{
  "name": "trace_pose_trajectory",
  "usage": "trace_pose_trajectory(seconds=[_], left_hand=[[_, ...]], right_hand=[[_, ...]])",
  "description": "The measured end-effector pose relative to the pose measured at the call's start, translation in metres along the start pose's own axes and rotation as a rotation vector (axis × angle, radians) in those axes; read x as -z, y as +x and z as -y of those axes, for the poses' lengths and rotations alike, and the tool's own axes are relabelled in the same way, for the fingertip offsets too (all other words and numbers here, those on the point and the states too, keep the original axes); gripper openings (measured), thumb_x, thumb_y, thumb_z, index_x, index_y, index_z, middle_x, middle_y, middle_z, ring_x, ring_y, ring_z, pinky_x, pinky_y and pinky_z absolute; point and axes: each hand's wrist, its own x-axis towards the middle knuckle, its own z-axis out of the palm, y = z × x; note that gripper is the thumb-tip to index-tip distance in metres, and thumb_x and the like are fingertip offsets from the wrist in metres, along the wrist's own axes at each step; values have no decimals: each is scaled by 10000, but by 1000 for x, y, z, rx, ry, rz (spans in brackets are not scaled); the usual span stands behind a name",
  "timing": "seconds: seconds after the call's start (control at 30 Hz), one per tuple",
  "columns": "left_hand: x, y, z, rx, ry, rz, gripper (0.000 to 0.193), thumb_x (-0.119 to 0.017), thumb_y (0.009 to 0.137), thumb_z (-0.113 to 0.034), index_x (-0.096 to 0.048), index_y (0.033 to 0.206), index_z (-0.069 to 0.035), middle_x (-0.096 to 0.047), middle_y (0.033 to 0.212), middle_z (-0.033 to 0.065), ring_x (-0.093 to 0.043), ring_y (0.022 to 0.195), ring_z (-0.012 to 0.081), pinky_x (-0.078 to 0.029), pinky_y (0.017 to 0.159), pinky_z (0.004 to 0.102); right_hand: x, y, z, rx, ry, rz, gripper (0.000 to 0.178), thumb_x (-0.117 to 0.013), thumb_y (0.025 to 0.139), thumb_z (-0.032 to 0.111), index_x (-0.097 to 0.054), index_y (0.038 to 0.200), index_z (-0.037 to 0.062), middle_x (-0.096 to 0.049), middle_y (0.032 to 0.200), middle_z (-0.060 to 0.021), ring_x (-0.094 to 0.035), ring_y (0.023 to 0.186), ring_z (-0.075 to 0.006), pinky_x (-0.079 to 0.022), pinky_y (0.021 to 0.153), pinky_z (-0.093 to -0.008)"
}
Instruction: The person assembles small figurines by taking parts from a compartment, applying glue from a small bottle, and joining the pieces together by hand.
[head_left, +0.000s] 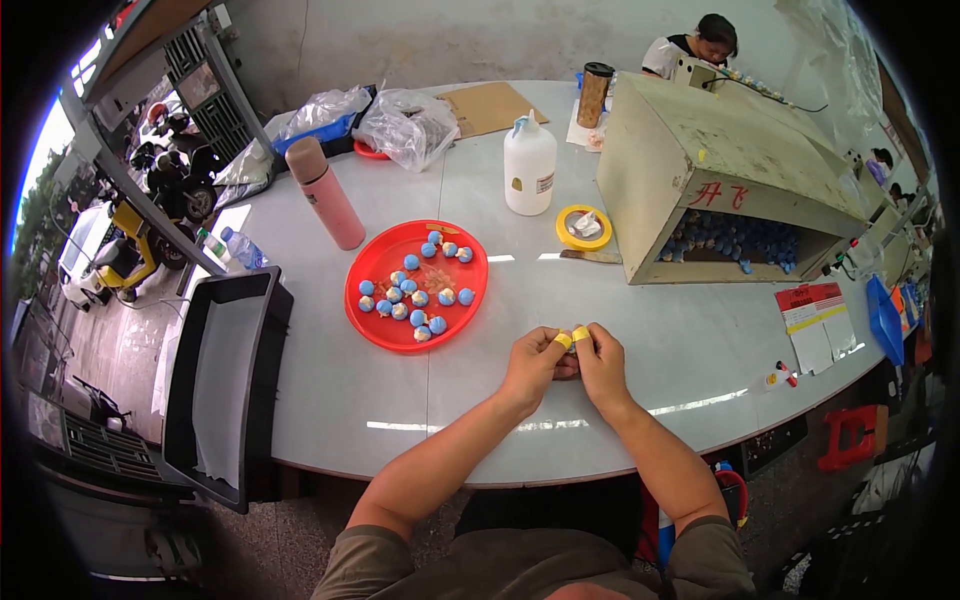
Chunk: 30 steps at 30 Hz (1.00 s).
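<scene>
Over the grey table my left hand (531,368) and my right hand (604,368) meet, thumbs side by side. Yellow tape wraps both thumb tips. The fingers of each hand are closed in a pinch around something small that they hide; I cannot make out what it is. To the left of my hands lies a round red tray (464,322) with several small blue-and-white balls (446,297) spread over it. Farther right, a beige metal box (640,190) opens toward me, and many blue pieces (730,240) fill its inside.
A pink flask (330,205), a white bottle (530,168) and a yellow tape roll (584,228) stand or lie beyond my hands. Beside the tape is a flat blade (590,257). A black bin (262,360) sits at the left edge. Another person (690,50) works behind the box.
</scene>
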Motion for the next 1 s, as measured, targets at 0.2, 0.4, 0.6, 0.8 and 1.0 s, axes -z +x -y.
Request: trace_pose_trajectory(seconds=[0.2,0.4,0.6,0.8,1.0], left_hand=[[-3,0,0,43,-47,16,182,-577,973,-171,-581,1033,1,-642,907,81,-650,769,152,-558,700,275],[-3,-1,8,69,-133,25,151,-586,968,-163,-581,997,-15,-637,891,73,-639,756,147,-544,698,275],[-6,-1,10,68,-143,-6,128,-596,956,-147,-583,977,-21,-632,879,67,-626,736,139,-531,685,270],[-8,-2,8,81,-119,-16,117,-578,967,-162,-584,966,-45,-623,862,47,-601,732,115,-508,684,253],[-6,0,11,74,-145,-24,131,-616,946,-157,-583,946,-30,-624,838,49,-612,709,122,-509,653,254]], right_hand=[[-1,-2,-3,-37,67,-15,325,-544,939,163,-416,689,-1,-435,574,-72,-350,561,-131,-328,513,-339],[-2,-7,1,4,136,-38,279,-509,931,107,-366,714,7,-397,617,-75,-334,588,-127,-326,522,-336],[-2,-8,0,31,139,-33,242,-493,916,76,-365,725,-1,-404,654,-84,-340,610,-132,-333,535,-334],[-2,-8,-2,21,148,-38,224,-482,904,60,-364,725,-2,-405,659,-87,-339,615,-134,-336,541,-332],[-2,-9,-1,24,137,-36,220,-479,903,57,-363,725,-4,-403,663,-82,-342,616,-136,-335,544,-334]])
